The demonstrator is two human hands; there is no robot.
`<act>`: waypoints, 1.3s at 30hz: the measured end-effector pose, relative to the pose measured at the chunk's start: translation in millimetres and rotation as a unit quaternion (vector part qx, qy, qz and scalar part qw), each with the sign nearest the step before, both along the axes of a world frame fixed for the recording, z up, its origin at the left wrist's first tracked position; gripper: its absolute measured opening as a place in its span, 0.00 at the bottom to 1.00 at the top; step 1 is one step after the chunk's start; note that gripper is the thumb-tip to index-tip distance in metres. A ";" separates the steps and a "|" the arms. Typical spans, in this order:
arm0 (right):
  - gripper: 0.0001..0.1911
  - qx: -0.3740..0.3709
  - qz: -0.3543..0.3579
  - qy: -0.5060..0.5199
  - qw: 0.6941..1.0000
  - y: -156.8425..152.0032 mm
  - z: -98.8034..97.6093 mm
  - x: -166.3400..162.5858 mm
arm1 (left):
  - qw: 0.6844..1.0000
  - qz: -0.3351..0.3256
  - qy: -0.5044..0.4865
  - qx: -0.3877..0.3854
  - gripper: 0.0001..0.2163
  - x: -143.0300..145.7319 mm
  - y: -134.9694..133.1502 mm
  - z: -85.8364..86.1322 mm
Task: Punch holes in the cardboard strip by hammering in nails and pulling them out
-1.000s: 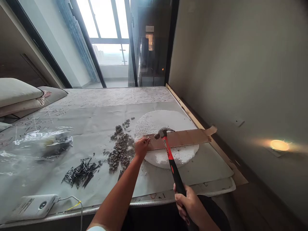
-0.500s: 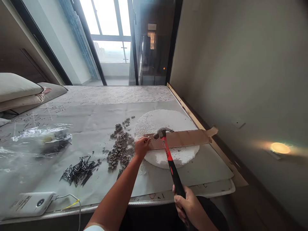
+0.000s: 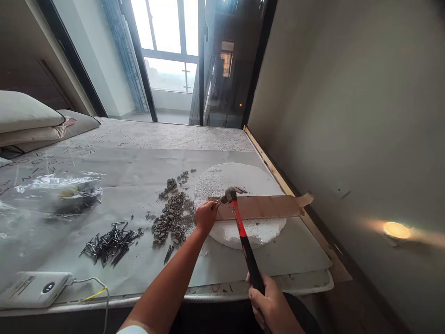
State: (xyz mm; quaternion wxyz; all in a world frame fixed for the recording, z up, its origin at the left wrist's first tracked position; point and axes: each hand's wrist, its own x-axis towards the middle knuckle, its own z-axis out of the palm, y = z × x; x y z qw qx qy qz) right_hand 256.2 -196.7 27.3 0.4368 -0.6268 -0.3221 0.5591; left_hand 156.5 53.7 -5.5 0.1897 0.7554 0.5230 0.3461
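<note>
My left hand [image 3: 206, 217] is closed in a pinch at the left end of a flat brown board [image 3: 267, 207]. Between its fingertips is a small thin thing that looks like a nail, mostly hidden. A claw hammer [image 3: 239, 221] with a red and black handle is gripped in my right hand [image 3: 271, 301]. The hammer's head hovers just right of the left fingertips, over the board. Under the board lies a round white foam-like slab [image 3: 239, 178], rough and crumbly on its surface.
Grey rubble [image 3: 174, 215] lies left of the slab, near a few loose nails [image 3: 168, 254] and a pile of dark nails [image 3: 111, 243]. A clear plastic bag [image 3: 66, 197] and a white power bank [image 3: 36, 288] with a cable are farther left. A wall [image 3: 347, 116] borders the right side.
The view has shifted slightly. The hammer's head has come a little down and left, closer to my left fingertips. Both hands keep their grips.
</note>
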 end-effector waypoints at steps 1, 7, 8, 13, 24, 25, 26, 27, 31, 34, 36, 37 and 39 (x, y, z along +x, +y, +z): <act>0.13 0.002 0.004 -0.017 1.000 0.1 9.2 0.6 | 1.000 0.001 0.000 0.001 0.10 -0.1 -0.1 -0.7; 0.07 0.028 0.054 -0.130 0.990 8.9 40.8 2.5 | 1.000 0.007 -0.003 -0.005 0.11 -1.1 -1.6 -2.3; 0.06 0.023 0.063 -0.144 0.987 11.0 39.9 1.8 | 1.000 0.009 0.001 -0.008 0.11 -1.3 -2.1 -2.1; 0.05 0.007 0.053 -0.159 0.986 13.5 41.2 -2.7 | 1.000 0.007 0.011 -0.010 0.11 -2.1 -3.2 -3.5; 0.05 -0.016 0.058 -0.117 0.991 8.0 52.0 -10.7 | 1.000 -0.001 0.013 -0.015 0.11 -3.5 -3.0 -5.6; 0.05 -0.003 0.051 -0.126 0.991 6.9 51.9 -9.9 | 1.000 -0.005 0.011 -0.011 0.11 -3.5 -3.0 -5.8; 0.06 0.009 0.044 -0.140 0.989 6.0 51.8 -8.8 | 1.000 -0.009 0.008 -0.007 0.11 -3.5 -2.9 -6.1; 0.06 0.015 0.040 -0.152 0.987 5.3 51.0 -7.7 | 1.000 -0.011 0.007 -0.004 0.11 -3.4 -2.8 -6.4; 0.04 -0.009 0.053 -0.169 0.984 6.3 39.7 -4.8 | 1.000 0.000 0.020 -0.008 0.11 -3.6 -2.9 -7.1; 0.04 -0.014 0.056 -0.163 0.985 6.3 30.9 -3.3 | 0.999 -0.009 0.050 -0.009 0.10 -3.6 -3.5 -7.5; 0.04 -0.003 0.057 -0.156 0.986 4.8 29.9 -2.3 | 0.998 -0.017 0.060 -0.002 0.11 -3.3 -3.6 -7.5; 0.04 0.000 0.058 -0.152 0.987 4.0 30.6 -2.2 | 0.998 -0.018 0.060 0.000 0.11 -3.3 -3.4 -7.3; 0.04 0.001 0.063 -0.146 0.987 3.5 32.9 -3.1 | 0.998 -0.020 0.051 -0.004 0.11 -3.9 -2.5 -6.4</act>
